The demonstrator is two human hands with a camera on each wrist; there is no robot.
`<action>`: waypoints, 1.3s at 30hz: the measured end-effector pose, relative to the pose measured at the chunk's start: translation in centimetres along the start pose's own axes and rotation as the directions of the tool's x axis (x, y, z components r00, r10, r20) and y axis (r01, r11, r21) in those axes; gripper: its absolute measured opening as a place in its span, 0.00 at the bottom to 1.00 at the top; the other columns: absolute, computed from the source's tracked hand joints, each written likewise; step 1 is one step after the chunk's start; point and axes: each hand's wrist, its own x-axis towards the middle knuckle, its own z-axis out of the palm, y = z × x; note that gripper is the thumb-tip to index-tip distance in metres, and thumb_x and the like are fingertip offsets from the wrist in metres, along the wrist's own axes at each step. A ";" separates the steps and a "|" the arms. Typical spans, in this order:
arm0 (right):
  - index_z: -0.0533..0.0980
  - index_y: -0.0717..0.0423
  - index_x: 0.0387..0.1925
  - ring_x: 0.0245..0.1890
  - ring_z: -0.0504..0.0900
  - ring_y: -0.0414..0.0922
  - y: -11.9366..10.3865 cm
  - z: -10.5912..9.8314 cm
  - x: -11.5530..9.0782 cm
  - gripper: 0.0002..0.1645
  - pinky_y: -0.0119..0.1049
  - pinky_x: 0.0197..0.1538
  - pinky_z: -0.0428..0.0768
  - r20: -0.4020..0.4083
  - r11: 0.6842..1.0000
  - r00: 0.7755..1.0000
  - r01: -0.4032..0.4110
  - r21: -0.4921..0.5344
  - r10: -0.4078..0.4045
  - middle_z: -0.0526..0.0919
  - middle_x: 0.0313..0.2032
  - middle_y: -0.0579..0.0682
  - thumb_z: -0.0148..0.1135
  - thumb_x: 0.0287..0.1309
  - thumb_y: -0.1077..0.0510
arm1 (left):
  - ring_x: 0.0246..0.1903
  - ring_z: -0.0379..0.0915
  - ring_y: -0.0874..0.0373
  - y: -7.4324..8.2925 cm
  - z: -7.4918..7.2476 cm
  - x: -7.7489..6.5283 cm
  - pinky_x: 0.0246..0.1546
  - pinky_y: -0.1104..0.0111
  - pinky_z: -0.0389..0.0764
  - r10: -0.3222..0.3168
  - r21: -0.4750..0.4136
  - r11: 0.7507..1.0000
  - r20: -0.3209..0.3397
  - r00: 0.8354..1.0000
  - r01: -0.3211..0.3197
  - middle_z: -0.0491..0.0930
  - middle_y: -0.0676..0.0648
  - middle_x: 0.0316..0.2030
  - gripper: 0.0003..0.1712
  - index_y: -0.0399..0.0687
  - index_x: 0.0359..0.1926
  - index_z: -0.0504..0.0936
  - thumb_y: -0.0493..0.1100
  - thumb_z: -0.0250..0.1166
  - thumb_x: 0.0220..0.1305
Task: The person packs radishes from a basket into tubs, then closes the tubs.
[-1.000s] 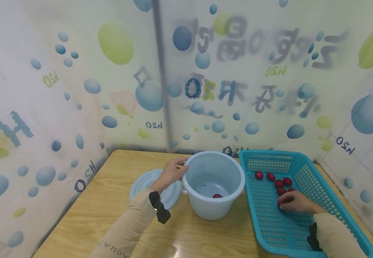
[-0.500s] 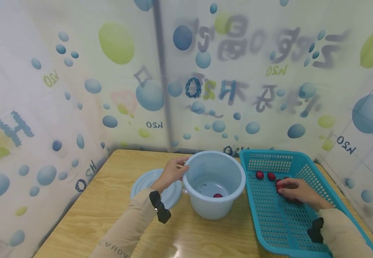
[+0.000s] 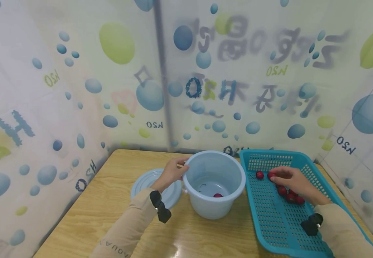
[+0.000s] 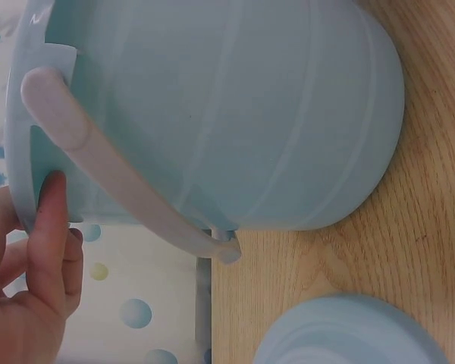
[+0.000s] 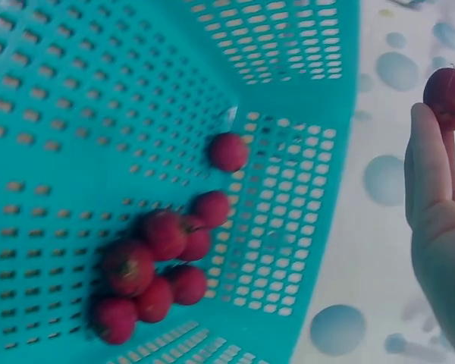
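Observation:
My left hand (image 3: 173, 172) pinches the rim of a light blue bucket (image 3: 210, 209), fingers outside the wall in the left wrist view. The bucket stands upright and has a pale carry handle (image 4: 129, 182) hanging at its side. A small round red fruit (image 3: 218, 195) lies on its bottom. Over the turquoise basket (image 3: 254, 218), my right hand (image 3: 294, 180) holds another small red fruit (image 5: 449, 97) between thumb and fingers. Several more red fruits (image 5: 129, 267) lie clustered in the basket, with one (image 3: 259, 175) by itself near the far-left corner.
A round light blue lid (image 3: 141, 181) lies on the wooden table (image 3: 86, 215), left of the bucket and partly behind the left forearm. The basket is close beside the bucket on the right. A patterned sheet (image 3: 125, 89) hangs behind the table.
My right hand has moved away from me and slightly left across the basket, uncovering more of the fruit cluster. My left hand stays on the bucket rim.

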 end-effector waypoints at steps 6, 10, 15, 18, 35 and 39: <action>0.69 0.62 0.50 0.49 0.71 0.56 -2.3 0.2 0.3 0.28 0.55 0.48 0.70 -0.038 0.998 0.997 0.062 0.019 -0.061 0.74 0.47 0.59 0.55 0.56 0.45 | 0.40 0.74 0.48 0.0 0.0 -0.1 0.28 0.66 0.79 -0.007 -0.005 1.000 -0.003 1.000 0.007 0.72 0.41 0.45 0.23 0.49 0.58 0.69 0.38 0.55 0.61; 0.70 0.60 0.50 0.49 0.71 0.56 -3.8 0.5 0.8 0.27 0.55 0.48 0.69 -0.037 0.994 0.994 0.107 0.032 -0.105 0.75 0.47 0.58 0.55 0.56 0.46 | 0.40 0.74 0.48 0.0 0.0 0.0 0.28 0.66 0.79 -0.013 -0.009 1.000 -0.006 1.000 0.013 0.72 0.41 0.45 0.23 0.49 0.58 0.69 0.38 0.56 0.61; 0.70 0.59 0.50 0.49 0.71 0.54 -5.8 1.2 1.7 0.27 0.54 0.49 0.69 -0.022 0.988 0.990 0.142 0.060 -0.141 0.76 0.46 0.56 0.57 0.54 0.46 | 0.40 0.74 0.48 0.0 -0.1 0.0 0.28 0.67 0.79 -0.013 0.008 1.000 -0.013 1.000 0.013 0.73 0.41 0.45 0.23 0.48 0.58 0.69 0.39 0.56 0.61; 0.70 0.59 0.50 0.49 0.71 0.54 -6.9 1.5 2.2 0.28 0.55 0.50 0.68 -0.012 0.987 0.989 0.145 0.065 -0.144 0.76 0.46 0.57 0.57 0.54 0.45 | 0.39 0.74 0.49 0.1 0.0 0.0 0.28 0.67 0.79 -0.011 0.018 1.000 -0.016 1.000 0.012 0.73 0.42 0.44 0.23 0.48 0.58 0.69 0.39 0.56 0.61; 0.74 0.61 0.47 0.43 0.76 0.51 -10.7 5.3 5.9 0.24 0.46 0.44 0.76 0.040 0.958 0.959 0.276 0.077 -0.280 0.79 0.42 0.56 0.62 0.51 0.51 | 0.38 0.75 0.50 0.1 0.0 0.0 0.28 0.67 0.79 -0.006 0.019 1.000 -0.007 1.000 0.006 0.74 0.42 0.43 0.22 0.48 0.57 0.70 0.38 0.56 0.60; 0.74 0.63 0.45 0.42 0.77 0.51 -10.9 6.2 6.4 0.22 0.44 0.44 0.76 0.069 0.954 0.955 0.282 0.105 -0.290 0.79 0.40 0.55 0.63 0.50 0.53 | 0.39 0.75 0.48 0.1 -0.1 0.0 0.28 0.67 0.79 -0.001 0.012 1.000 -0.004 1.000 0.001 0.74 0.42 0.44 0.22 0.49 0.58 0.70 0.38 0.56 0.61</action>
